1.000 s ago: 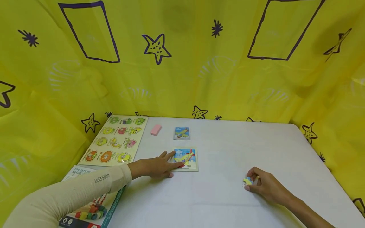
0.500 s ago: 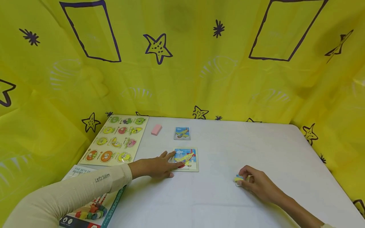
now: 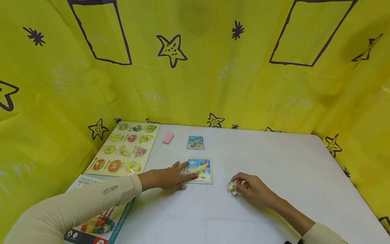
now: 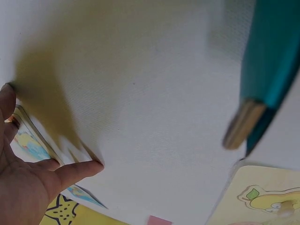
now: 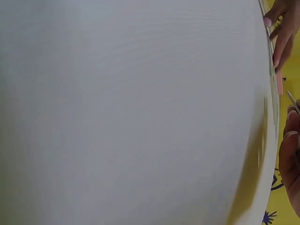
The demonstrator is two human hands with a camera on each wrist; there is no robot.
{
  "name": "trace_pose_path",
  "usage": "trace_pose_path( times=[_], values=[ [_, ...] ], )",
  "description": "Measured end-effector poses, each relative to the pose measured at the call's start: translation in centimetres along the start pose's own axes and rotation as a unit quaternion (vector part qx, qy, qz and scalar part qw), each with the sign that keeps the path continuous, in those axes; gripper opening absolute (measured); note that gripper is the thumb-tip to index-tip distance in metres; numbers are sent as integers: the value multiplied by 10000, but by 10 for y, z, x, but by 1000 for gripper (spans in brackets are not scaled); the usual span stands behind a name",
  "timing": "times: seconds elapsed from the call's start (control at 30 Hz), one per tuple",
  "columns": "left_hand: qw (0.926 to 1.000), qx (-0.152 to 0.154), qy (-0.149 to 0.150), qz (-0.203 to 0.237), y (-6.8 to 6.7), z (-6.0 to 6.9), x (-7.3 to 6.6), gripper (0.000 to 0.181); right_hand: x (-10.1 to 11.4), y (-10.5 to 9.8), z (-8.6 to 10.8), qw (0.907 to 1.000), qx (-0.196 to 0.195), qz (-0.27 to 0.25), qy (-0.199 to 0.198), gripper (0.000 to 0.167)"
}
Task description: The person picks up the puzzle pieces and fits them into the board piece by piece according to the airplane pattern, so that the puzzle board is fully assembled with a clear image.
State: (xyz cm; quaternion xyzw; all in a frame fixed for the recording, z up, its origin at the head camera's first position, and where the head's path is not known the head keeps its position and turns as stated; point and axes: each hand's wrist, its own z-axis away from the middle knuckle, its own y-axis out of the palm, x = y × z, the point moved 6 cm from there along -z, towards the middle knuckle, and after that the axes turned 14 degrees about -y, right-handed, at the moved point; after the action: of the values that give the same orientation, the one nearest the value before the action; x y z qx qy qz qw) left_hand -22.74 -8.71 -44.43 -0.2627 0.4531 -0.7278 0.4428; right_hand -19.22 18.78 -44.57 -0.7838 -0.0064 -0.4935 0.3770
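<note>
In the head view my left hand [image 3: 171, 177], fingers spread, rests on the left side of a small framed jigsaw puzzle [image 3: 208, 166] with a yellow airplane on blue sky. A pale patch shows at the puzzle's lower right. To its right, my right hand [image 3: 254, 189] pinches a blue and yellow puzzle piece [image 3: 231, 187] between thumb and fingers. The right wrist view catches only the edge of that piece [image 5: 292, 99] at the fingertips. Behind the frame lies a smaller airplane picture card [image 3: 195, 142].
A pink block [image 3: 168, 138] lies at the back. On the left is a wooden fruit board [image 3: 129, 144]; a box with a bead picture [image 3: 100, 223] lies in front of it, partly under the left sleeve. Yellow cloth [image 3: 198, 91] surrounds the white table [image 3: 274, 152].
My right hand has moved left across the table with the puzzle piece, closer to the framed puzzle. The left hand has stayed on the frame.
</note>
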Motion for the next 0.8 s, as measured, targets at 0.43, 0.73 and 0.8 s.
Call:
trace_pose_path(
  times=[0.43,0.73,0.8],
  values=[
    [10000,31,-53,17,2,-4,1,58,2,23,-54,9994,114,-241,214,18],
    [10000,70,-49,-19,1,-3,-1,58,-3,36,-70,9983,290,-472,184,29],
    [9999,78,-82,-26,0,-2,-1,58,-4,39,-75,9985,336,-405,128,29]
  ],
)
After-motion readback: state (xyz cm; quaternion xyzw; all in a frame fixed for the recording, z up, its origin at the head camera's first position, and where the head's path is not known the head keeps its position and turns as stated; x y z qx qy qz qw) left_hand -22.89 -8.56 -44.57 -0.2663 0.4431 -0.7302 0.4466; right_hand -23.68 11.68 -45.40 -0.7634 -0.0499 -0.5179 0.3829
